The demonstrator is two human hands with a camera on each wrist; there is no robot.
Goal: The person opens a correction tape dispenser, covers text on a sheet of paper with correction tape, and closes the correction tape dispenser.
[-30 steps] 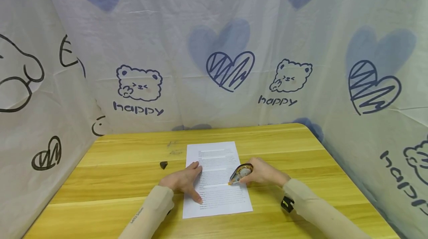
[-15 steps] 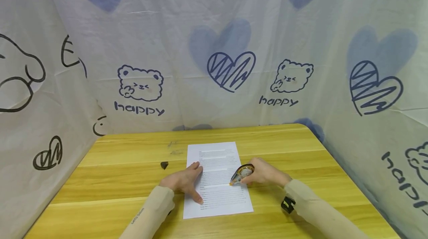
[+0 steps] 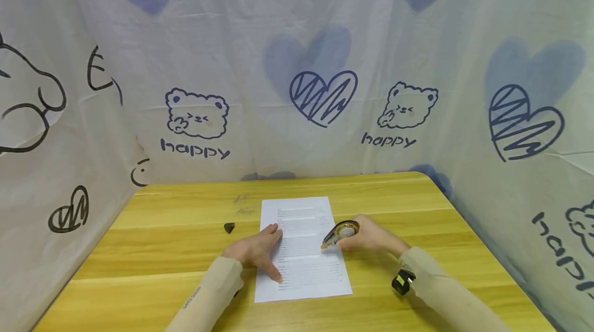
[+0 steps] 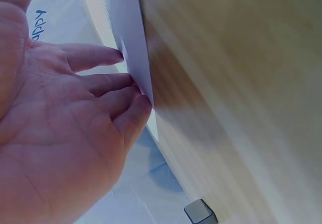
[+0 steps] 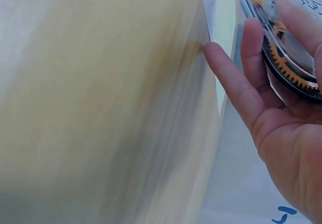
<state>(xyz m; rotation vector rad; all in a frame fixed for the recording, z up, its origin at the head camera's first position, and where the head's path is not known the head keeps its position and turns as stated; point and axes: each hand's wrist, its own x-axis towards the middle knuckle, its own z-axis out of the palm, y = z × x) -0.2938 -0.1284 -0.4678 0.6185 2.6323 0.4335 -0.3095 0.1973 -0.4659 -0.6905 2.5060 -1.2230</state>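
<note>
A printed sheet of paper (image 3: 308, 275) lies on the wooden table, its lines of text broken by several white strips. My left hand (image 3: 254, 251) rests on its left edge with the fingers spread; in the left wrist view the fingertips of the left hand (image 4: 75, 103) touch the paper (image 4: 133, 43). My right hand (image 3: 373, 236) holds a correction tape dispenser (image 3: 343, 231), its orange tip pointing down-left just over the text. In the right wrist view the dispenser's orange gear (image 5: 289, 65) shows through the clear case, between thumb and fingers of the right hand (image 5: 282, 113).
A small dark cap-like piece (image 3: 229, 228) lies on the table (image 3: 162, 254) left of the paper. A white curtain (image 3: 260, 131) printed with hearts and bears encloses the table at the back and sides. A black device (image 3: 402, 281) sits at the right wrist.
The correction tape dispenser has lifted off the end of a white strip and moved slightly up and right with my right hand. My left hand stays on the paper.
</note>
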